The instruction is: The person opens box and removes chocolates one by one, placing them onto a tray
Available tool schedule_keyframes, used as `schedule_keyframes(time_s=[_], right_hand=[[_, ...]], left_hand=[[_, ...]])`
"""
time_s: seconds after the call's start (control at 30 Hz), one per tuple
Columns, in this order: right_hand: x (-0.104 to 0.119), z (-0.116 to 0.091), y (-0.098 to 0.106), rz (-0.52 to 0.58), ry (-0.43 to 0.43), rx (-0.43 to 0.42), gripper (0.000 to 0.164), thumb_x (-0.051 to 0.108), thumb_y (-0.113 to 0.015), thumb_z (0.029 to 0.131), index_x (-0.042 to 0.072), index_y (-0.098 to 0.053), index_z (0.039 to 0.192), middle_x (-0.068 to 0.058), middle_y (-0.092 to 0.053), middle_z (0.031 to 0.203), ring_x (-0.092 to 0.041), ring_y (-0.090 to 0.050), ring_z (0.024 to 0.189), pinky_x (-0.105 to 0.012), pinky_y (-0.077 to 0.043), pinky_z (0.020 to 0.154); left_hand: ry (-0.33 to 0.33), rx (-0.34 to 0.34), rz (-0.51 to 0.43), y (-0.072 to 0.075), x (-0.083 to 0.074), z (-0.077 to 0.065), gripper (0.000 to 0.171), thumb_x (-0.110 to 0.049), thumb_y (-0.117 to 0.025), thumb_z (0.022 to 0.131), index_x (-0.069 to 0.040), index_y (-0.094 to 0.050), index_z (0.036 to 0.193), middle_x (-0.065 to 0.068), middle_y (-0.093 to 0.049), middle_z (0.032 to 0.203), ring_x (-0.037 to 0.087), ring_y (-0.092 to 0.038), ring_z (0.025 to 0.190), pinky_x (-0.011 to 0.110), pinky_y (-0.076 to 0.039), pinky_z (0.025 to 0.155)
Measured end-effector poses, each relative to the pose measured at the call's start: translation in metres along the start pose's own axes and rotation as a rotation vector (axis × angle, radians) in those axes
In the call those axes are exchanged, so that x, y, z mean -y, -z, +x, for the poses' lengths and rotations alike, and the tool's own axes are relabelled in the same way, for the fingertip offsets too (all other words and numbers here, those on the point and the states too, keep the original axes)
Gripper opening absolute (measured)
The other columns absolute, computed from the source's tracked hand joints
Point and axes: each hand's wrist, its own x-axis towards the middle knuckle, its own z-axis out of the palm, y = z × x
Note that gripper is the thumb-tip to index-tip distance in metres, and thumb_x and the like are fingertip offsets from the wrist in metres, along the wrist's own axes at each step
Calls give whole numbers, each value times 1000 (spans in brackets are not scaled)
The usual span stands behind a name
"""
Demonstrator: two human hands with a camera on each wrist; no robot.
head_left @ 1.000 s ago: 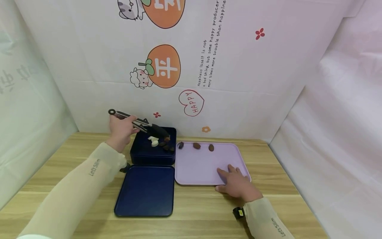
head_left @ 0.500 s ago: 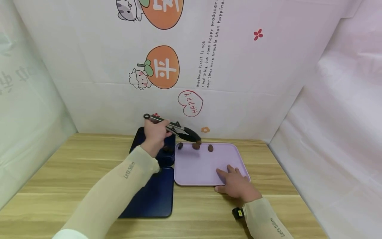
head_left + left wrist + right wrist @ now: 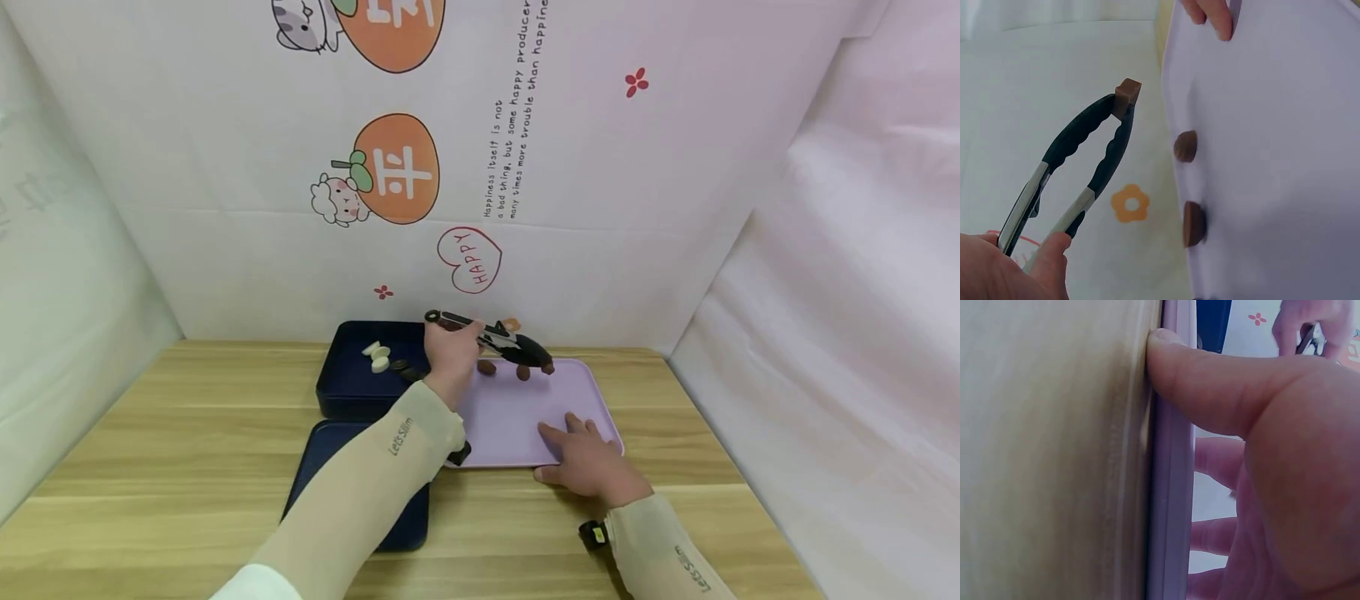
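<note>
My left hand (image 3: 452, 350) grips black-and-silver kitchen tongs (image 3: 1088, 156). Their scalloped black tips pinch a brown block-shaped piece that looks like chocolate (image 3: 1127, 94), held above the far side of the lilac tray (image 3: 510, 425). Two rounded brown pieces lie along that far rim, one nearer the middle (image 3: 487, 367) and one (image 3: 523, 372) just left of the tongs' tips. At the tray's near right, my right hand (image 3: 592, 468) rests with fingers spread on the surface, its thumb (image 3: 1197, 381) against the outside of the front edge.
Left of the tray stands a dark blue box (image 3: 345, 408) holding several white pieces (image 3: 380, 358) and dark pieces (image 3: 405, 370). A flat dark blue lid (image 3: 405, 521) lies before it, partly covered by my left sleeve. Behind everything rises a printed white backdrop (image 3: 585, 208).
My left hand has carried the tongs and their brown piece rightward, from above the blue box to over the tray's far right. The right hand has stayed on the tray.
</note>
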Motion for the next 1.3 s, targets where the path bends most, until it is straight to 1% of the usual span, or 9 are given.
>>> schedule_keyframes(time_s=[0.17,0.23,0.3,0.4,0.57,0.7,0.97,1.1,1.3], right_hand=[[-1,0,0,-1,-5,-4,74,53,-73,86,22,-49,149,-28,-27,155,-58,-22,137,-82,-20,95],[-1,0,0,0,-3,-4,74,53,-73,86,22,-49,149,-27,-27,156,-58,-22,137,-82,-20,95],[0,0,0,-2,-4,-5,75,53,-73,86,23,-48,149,-27,-27,156,-57,-22,138,-81,-21,95],[0,0,-1,-6,-1,-11,75,54,-73,85,23,-49,149,-27,-28,156,-58,-23,137,-81,-21,95],[0,0,-3,-5,8,-16,75,53,-73,85,23,-49,149,-27,-29,155,-58,-23,137,-82,-21,94],[-1,1,-3,-7,9,-18,74,53,-73,85,23,-49,149,-27,-29,155,-59,-23,136,-82,-21,94],[-2,2,-5,-12,5,-22,75,55,-73,85,23,-49,149,-26,-29,156,-59,-23,137,-82,-21,94],[-2,2,-4,-14,10,-25,75,55,-72,85,23,-49,149,-26,-29,155,-59,-24,136,-82,-22,93],[-1,1,-3,-13,16,-24,75,55,-72,86,23,-49,149,-26,-30,155,-59,-24,136,-81,-23,94]], left_hand=[[40,-37,65,-13,21,-2,49,-11,-81,84,-12,-52,123,7,-65,105,34,-66,78,38,-55,61],[57,-54,87,-16,27,-3,49,-12,-82,83,-9,-53,122,9,-65,106,32,-66,83,39,-55,66],[66,-61,121,-18,32,-4,51,-14,-84,82,-8,-53,123,9,-64,111,26,-64,93,37,-54,75],[82,-65,147,-20,37,-4,55,-17,-85,80,-6,-52,123,11,-62,116,24,-60,105,37,-50,87],[87,-38,136,-23,42,-3,50,-16,-84,82,-5,-53,121,12,-63,113,25,-62,104,37,-51,87],[46,-7,128,-25,43,-3,48,-15,-82,84,-10,-50,120,7,-63,108,22,-63,98,36,-52,83],[-93,56,135,-29,41,-5,43,-11,-83,81,-12,-50,108,5,-65,91,19,-64,83,35,-54,73],[-125,76,103,-31,39,-7,44,-9,-82,81,-9,-50,110,4,-66,92,17,-66,84,34,-55,74],[-135,80,114,-31,30,-10,41,-10,-81,81,-9,-50,108,4,-65,93,18,-65,84,34,-54,74]])
